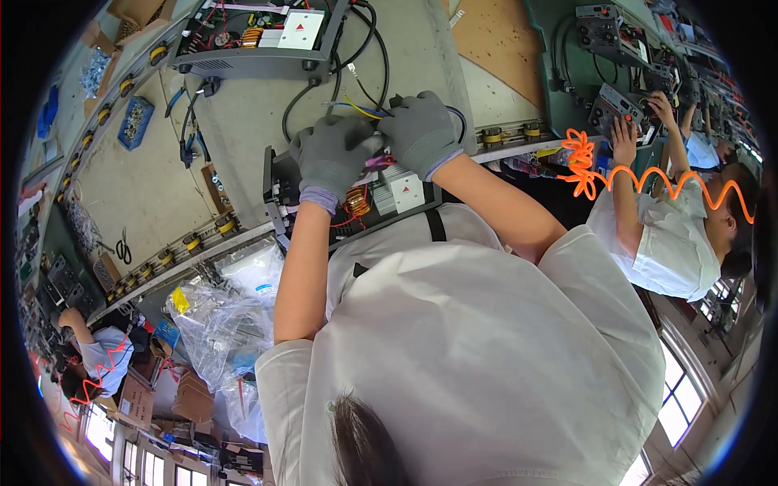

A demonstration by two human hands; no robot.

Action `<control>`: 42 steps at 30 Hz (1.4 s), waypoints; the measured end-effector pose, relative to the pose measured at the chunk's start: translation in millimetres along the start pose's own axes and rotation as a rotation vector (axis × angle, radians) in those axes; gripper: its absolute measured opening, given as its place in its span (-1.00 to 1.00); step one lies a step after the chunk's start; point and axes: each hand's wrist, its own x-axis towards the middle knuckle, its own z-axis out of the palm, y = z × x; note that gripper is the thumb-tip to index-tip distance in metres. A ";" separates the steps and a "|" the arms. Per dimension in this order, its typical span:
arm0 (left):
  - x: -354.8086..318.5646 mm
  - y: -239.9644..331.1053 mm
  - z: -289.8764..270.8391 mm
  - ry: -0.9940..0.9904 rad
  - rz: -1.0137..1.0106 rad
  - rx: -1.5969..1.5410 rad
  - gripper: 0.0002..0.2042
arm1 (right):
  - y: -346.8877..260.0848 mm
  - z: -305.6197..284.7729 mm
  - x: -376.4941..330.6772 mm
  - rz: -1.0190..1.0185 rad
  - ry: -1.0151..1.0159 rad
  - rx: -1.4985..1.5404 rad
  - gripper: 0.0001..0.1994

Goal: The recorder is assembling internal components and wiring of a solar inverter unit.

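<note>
A pale, worn worktop (138, 206) curves across the top of the frame, with a greyish board (243, 121) laid along its middle. Yellow-and-black rollers (191, 241) line its edges. On the board, at upper centre, sits an opened dark grey unit (247, 65), with black cables (382, 61) looping down beside it. A second opened unit (344, 219) stands at the near edge, in the centre; its underside is hidden. Left of the board, a blue bin (135, 123) holds small parts, and black-handled scissors (122, 247) lie lower down, near the rollers. A brown sheet (502, 49) lies at upper right, next to a dark green board (559, 117) bearing more grey units (612, 36).
</note>
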 end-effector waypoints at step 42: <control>-27.6 -12.6 16.1 0.266 0.096 0.227 -0.62 | -14.7 0.6 -22.4 -0.076 0.066 -0.077 -0.93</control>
